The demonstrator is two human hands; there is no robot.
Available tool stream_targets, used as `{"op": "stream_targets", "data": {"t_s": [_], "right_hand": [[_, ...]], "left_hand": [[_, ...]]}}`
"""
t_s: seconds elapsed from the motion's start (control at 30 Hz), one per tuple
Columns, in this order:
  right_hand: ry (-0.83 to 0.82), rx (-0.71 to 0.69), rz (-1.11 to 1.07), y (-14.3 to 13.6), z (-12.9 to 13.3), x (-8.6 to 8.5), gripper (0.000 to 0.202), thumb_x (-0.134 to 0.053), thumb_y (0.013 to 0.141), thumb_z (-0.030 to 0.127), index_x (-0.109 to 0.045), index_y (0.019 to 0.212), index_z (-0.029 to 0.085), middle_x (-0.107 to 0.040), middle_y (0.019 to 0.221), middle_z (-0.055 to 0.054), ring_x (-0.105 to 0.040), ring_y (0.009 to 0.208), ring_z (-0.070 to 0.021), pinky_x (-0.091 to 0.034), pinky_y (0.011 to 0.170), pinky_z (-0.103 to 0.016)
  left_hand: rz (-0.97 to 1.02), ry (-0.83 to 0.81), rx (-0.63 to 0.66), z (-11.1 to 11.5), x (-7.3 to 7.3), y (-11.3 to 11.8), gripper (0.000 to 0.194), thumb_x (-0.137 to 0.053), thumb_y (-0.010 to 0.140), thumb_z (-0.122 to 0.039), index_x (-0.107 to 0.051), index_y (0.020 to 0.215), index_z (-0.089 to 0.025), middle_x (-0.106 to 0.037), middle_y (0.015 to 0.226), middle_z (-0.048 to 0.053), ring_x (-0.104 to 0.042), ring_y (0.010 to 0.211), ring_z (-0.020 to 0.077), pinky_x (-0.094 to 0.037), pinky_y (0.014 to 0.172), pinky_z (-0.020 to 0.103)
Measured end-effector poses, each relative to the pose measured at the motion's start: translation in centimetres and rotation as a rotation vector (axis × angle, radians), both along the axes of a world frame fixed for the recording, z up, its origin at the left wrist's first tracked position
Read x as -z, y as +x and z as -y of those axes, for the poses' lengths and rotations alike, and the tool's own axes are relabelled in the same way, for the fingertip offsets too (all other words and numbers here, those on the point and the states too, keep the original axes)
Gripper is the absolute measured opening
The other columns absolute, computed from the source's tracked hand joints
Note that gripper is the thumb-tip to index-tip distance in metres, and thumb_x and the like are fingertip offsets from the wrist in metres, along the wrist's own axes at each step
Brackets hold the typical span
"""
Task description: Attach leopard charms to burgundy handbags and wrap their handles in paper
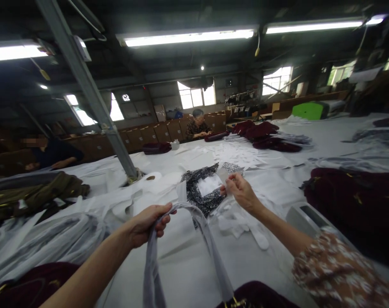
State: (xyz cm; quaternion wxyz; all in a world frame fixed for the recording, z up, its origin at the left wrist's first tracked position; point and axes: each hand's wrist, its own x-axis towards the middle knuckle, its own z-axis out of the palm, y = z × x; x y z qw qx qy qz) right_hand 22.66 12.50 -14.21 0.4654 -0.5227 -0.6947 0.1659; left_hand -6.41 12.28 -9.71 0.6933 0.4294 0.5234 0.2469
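A broad bench (329,143) covered in white fills a workroom, with dark red goods (345,196) heaped at right and an olive pile (43,192) at left, apparently set to the sides so the middle stays within reach of both hands. At the near edge, a dark red bag (258,295) with gold-coloured fittings lies beneath a long strap (213,239) in a pale, see-through wrapping. The left hand (149,222) lifts the strap into an arch, its fingers curled closed around it near the top, probably to hold the band up off the bench. Beyond, black-and-white patterned cloth (193,188) carries a small stack of white pieces (209,185), perhaps gathered there for easy picking. The right hand (241,192) is raised beside the cloth, thumb and fingers nearly together on a thin, pale piece (223,174), seemingly pinched at its edge because it is so flimsy; its exact shape is too blurred to tell.
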Motion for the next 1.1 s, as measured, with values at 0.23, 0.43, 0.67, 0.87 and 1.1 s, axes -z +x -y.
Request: {"op": "stream_targets", "data": {"t_s": [0.23,0.43,0.67,0.87,1.1], "right_hand": [[0.239,-0.191,0.698,-4.0,4.6,-1.9,0.028,-0.038,0.082,0.0,-0.056,0.097,0.016,-0.063,0.076,-0.005,-0.059,0.068,-0.016,-0.045,0.068,-0.028],[0.208,0.014,0.86,-9.2,7.0,0.3,0.02,-0.047,0.071,-0.005,-0.059,0.07,0.011,-0.063,0.064,-0.012,-0.06,0.053,-0.0194,-0.04,0.042,-0.025],[0.371,0.226,0.645,-13.1,6.7,-2.0,0.019,-0.049,0.087,0.018,-0.054,0.07,0.013,-0.061,0.063,-0.009,-0.062,0.056,-0.0196,-0.041,0.047,-0.025],[0.348,0.101,0.666,-10.7,8.8,-2.6,0.018,-0.046,0.082,0.0,-0.057,0.079,0.015,-0.063,0.073,-0.006,-0.061,0.062,-0.0165,-0.042,0.053,-0.023],[0.239,-0.107,0.133,-5.6,10.0,-6.3,0.012,-0.055,0.08,0.014,-0.064,0.073,0.017,-0.063,0.073,-0.003,-0.06,0.066,-0.0138,-0.044,0.061,-0.023]], "left_hand": [[-0.029,0.023,-0.112,1.0,-2.0,2.0,0.025,-0.047,0.085,-0.037,-0.05,0.078,-0.014,-0.038,0.048,-0.009,-0.026,0.034,0.0018,-0.023,0.038,0.014],[-0.162,0.094,-0.142,3.3,-3.7,3.3,0.045,-0.034,0.086,-0.052,-0.052,0.072,-0.013,-0.034,0.042,-0.01,-0.022,0.03,0.0024,-0.022,0.035,0.016],[-0.325,0.148,-0.036,4.8,-4.2,4.2,0.045,-0.045,0.077,-0.055,-0.056,0.072,-0.012,-0.06,0.054,0.005,-0.033,0.03,0.0044,-0.029,0.032,0.018],[-0.339,0.429,-0.067,4.4,-3.6,3.8,0.029,-0.055,0.072,-0.042,-0.059,0.068,-0.014,-0.066,0.065,0.003,-0.034,0.027,0.0027,-0.023,0.028,0.017],[-0.254,0.527,-0.115,4.0,-3.5,3.8,0.028,-0.062,0.065,-0.038,-0.061,0.062,-0.011,-0.061,0.053,0.002,-0.042,0.032,0.0058,-0.031,0.033,0.018]]}}
